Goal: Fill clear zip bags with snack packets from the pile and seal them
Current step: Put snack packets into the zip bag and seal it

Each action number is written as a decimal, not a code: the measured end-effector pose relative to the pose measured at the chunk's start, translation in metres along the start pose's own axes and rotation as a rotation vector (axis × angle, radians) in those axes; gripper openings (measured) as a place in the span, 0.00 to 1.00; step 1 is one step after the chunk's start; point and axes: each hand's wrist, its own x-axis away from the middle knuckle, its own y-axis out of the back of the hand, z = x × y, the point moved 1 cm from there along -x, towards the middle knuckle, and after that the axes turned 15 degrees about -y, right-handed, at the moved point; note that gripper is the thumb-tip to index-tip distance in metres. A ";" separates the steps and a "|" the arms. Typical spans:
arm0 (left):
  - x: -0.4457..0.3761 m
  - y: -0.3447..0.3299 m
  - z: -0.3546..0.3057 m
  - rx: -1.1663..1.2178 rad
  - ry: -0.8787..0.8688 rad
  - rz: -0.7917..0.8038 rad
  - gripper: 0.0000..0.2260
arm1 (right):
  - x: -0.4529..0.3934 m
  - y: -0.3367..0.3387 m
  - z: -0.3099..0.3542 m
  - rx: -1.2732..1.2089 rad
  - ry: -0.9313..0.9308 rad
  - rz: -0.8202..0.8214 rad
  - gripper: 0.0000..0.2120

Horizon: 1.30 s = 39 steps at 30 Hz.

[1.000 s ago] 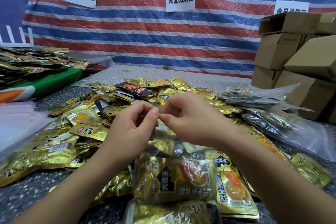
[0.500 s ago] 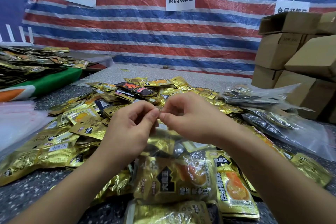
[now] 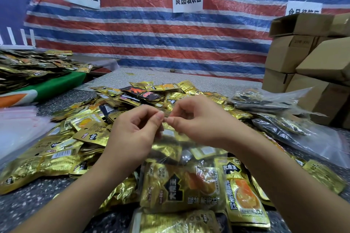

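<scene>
Clear zip bag point(image 3: 181, 159) at 6 o'clock of centre, packed with gold snack packets, lying on the pile point(image 3: 91, 138) that covers the speckled surface point(image 3: 37, 200). Bag's top edge hard to see: clear film, mostly hidden behind fingers. Bottom packets cut off by frame edge. Left hand point(image 3: 132, 134) and right hand point(image 3: 197, 125) meet thumb-tip to thumb-tip above the bag, fingers curled, each grip narrow, pinching the bag's top strip. Filled bags point(image 3: 284, 125) at 3 o'clock, cartons point(image 3: 303, 58) behind.
</scene>
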 end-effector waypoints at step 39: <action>-0.003 0.005 -0.004 -0.035 -0.016 -0.216 0.12 | 0.006 0.028 0.009 0.267 -0.059 -0.058 0.11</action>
